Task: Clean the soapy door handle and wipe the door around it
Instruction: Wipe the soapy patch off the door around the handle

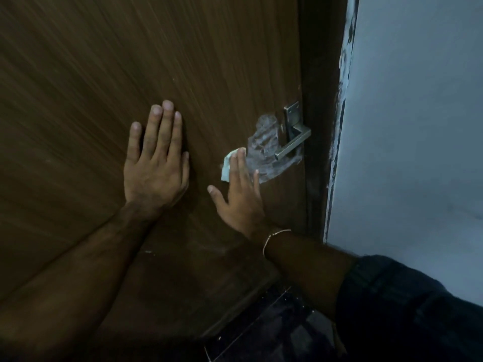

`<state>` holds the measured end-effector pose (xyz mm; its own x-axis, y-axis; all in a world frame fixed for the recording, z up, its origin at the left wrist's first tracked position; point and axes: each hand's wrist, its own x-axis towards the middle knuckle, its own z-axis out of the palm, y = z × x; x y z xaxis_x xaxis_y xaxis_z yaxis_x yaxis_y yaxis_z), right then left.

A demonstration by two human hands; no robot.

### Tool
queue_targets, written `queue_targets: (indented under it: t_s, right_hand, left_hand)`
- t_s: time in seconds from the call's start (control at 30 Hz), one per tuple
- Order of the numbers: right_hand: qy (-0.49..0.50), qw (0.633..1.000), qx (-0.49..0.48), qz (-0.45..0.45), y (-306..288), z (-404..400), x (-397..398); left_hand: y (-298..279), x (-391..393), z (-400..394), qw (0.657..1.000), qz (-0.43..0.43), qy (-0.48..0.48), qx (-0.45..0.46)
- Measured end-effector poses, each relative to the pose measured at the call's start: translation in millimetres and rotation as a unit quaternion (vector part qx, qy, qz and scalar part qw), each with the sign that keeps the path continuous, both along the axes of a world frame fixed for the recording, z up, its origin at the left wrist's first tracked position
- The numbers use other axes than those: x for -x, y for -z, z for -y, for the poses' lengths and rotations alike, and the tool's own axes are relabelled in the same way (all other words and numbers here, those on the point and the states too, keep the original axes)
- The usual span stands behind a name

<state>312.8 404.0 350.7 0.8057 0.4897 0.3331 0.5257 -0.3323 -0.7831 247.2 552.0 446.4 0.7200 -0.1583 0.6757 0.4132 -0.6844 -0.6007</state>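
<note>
- Left hand point(156, 163) laid flat on the brown door point(91, 87), fingers point(167, 126) straight and spread, holding nothing.
- Right hand point(239, 194) pressed against the door just left of the soap, fingers straight, pinning a small pale cloth point(228, 165) under the fingertips; no curl round it visible.
- Metal door handle point(292, 143) mounted near the door's right edge, lever angled down to the left, with a white soapy smear point(264, 145) spread on the wood to its left and below it.
- Risk, as a judgement: cloth held only by flat pressure, so likely to slip out or bunch on a firm stroke.
- Risk: small cloth against a broad smear, so likely to spread the soap into streaks rather than lift it.
- Risk: soap left behind the lever and round the backplate point(292, 113) if only the flat wood got wiped.
- Risk: door possibly swung by a hard push if unlatched; braced only by the left palm.
- Hard to make out: dim, blurred picture; soap on the handle itself not clearly told from glare.
- Hidden: most of the cloth under the right hand; wet or dry, unknowable.
- Cut off: door top and bottom; latch state not visible against the dark frame point(321, 126) and grey wall point(418, 126) to the right.
</note>
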Motion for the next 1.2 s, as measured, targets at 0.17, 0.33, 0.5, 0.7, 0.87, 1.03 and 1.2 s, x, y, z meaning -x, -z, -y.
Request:
queue_targets:
  t_s: [0.17, 0.33, 0.5, 0.7, 0.87, 1.03, 1.2]
  right_hand:
    - [-0.039, 0.997, 0.021, 0.059, -3.6, -0.2, 15.1]
    - [-0.003, 0.999, 0.007, -0.047, 0.1, -0.2, 10.7]
    - [-0.071, 0.997, 0.019, -0.010, 0.6, 4.1, 24.2]
    - [-0.038, 0.994, -0.036, -0.098, -0.8, -3.4, 20.2]
    - [-0.047, 0.985, 0.018, -0.165, 27.8, -1.4, 12.7]
    - [-0.033, 0.980, -0.063, -0.187, 23.7, -12.6, 1.2]
    - [-0.020, 0.964, -0.043, -0.262, 35.6, -10.5, -9.9]
  left_hand:
    - [-0.6, 1.5, 5.1, 1.000, -0.009, -0.005, 0.030]
    - [-2.5, 1.7, 6.8, 1.000, -0.010, -0.008, 0.027]
    - [0.5, 1.3, 7.0, 0.999, -0.007, -0.013, 0.032]
    - [-1.1, -0.9, 6.5, 0.999, -0.009, -0.018, 0.034]
    - [-0.3, 0.9, 7.3, 0.999, -0.003, -0.023, 0.028]
    - [-0.4, -0.8, 5.7, 0.999, -0.013, -0.021, 0.030]
    - [0.8, -0.8, 5.1, 1.000, -0.004, -0.019, 0.022]
